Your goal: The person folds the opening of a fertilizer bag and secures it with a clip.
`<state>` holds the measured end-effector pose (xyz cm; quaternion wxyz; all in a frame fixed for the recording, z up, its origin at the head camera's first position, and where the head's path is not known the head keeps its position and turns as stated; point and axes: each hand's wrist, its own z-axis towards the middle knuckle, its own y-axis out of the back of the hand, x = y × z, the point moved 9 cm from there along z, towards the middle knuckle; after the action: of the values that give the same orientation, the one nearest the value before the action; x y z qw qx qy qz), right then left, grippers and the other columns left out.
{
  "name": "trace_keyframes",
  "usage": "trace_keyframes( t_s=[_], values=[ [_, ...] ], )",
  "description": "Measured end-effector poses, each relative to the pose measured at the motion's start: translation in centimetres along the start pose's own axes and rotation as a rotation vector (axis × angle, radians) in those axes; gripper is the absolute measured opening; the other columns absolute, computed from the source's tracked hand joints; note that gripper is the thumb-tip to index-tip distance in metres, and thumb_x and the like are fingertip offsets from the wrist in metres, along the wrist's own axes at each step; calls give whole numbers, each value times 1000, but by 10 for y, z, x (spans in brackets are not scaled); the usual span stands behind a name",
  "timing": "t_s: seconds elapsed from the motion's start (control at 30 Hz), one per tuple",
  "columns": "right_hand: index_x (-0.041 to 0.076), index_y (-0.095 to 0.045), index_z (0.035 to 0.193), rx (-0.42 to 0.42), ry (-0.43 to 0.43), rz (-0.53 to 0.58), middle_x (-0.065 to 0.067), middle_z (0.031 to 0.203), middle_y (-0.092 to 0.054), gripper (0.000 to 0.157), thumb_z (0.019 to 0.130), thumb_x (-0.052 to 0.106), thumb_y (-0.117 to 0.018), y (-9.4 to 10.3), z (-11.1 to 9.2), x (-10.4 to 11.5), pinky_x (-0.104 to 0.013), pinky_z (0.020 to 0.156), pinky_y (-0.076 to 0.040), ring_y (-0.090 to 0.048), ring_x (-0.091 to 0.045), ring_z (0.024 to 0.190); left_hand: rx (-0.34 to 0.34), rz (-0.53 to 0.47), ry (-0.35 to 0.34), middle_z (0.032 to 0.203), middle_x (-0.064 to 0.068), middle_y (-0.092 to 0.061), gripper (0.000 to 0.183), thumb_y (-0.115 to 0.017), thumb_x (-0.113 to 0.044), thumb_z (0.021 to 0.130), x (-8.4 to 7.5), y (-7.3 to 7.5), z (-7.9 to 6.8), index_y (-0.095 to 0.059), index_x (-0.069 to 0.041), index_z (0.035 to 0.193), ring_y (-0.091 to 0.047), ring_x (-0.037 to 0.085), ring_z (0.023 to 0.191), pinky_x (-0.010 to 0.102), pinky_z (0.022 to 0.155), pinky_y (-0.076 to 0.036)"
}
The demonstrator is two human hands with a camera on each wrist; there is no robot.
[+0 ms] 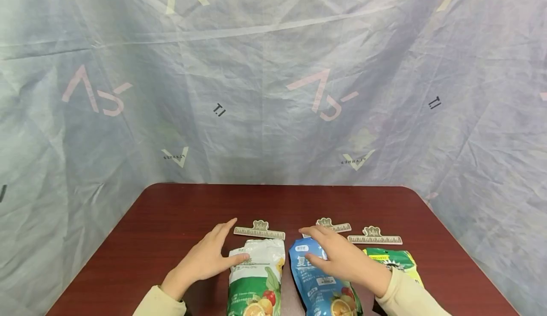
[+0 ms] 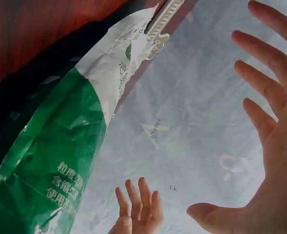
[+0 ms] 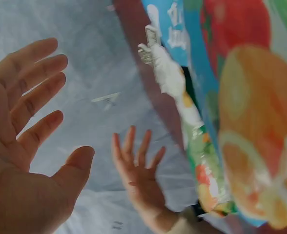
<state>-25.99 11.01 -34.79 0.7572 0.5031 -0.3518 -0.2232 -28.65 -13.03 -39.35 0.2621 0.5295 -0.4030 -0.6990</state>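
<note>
My left hand (image 1: 208,257) is spread beside a white-and-green pouch (image 1: 255,283) printed with fruit, its thumb overlapping the pouch's upper left edge in the head view. My right hand (image 1: 342,257) hovers over a blue pouch (image 1: 314,283), fingers extended and holding nothing. In the left wrist view, my left palm (image 2: 280,170) faces the green pouch side (image 2: 55,141) with a gap between them. The right wrist view has my right palm (image 3: 21,185) apart from the blue pouch's fruit-printed face (image 3: 246,107). Behind the pouches lie bulldog-style clips with ruler-like bars: left (image 1: 259,230), middle (image 1: 340,227), right (image 1: 374,238).
A green-and-yellow pouch (image 1: 397,259) lies at the right, partly hidden by my right forearm. The dark red-brown table (image 1: 205,199) has rounded far corners. A grey printed cloth (image 1: 256,93) hangs behind it and along both sides.
</note>
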Motion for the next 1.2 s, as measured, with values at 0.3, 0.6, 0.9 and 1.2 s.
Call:
trace_keyframes(
  t_s=[0.3,0.6,0.9,1.2],
  values=[
    [13,-48,128,149,60,-2,-3,119,-54,43,89,26,-58,-23,15,-2,-37,83,-47,-54,-19,107,82,-103,66,141,12,-33,95,-60,-67,72,15,-8,7,-27,-15,144,-40,31,124,54,92,-37],
    [11,-48,127,240,60,67,-6,121,-54,41,90,25,-57,-39,34,-11,-34,80,-47,-57,-18,101,141,-154,87,140,17,-33,92,-60,-63,75,27,-21,13,-28,-10,143,-36,34,126,57,93,-33],
    [12,-52,118,265,12,273,-11,107,-60,31,90,23,-57,-49,47,-25,-36,80,-49,-59,-23,98,167,-222,103,126,21,-47,84,-60,-54,81,37,-27,19,-31,-2,140,-49,35,112,54,89,-38],
    [4,-55,114,275,-149,541,0,96,-62,29,90,21,-56,-65,58,-47,-35,67,-50,-61,-25,84,218,-288,197,119,16,-53,80,-58,-54,82,50,-33,22,-35,-1,138,-52,30,106,47,77,-46]
  ],
)
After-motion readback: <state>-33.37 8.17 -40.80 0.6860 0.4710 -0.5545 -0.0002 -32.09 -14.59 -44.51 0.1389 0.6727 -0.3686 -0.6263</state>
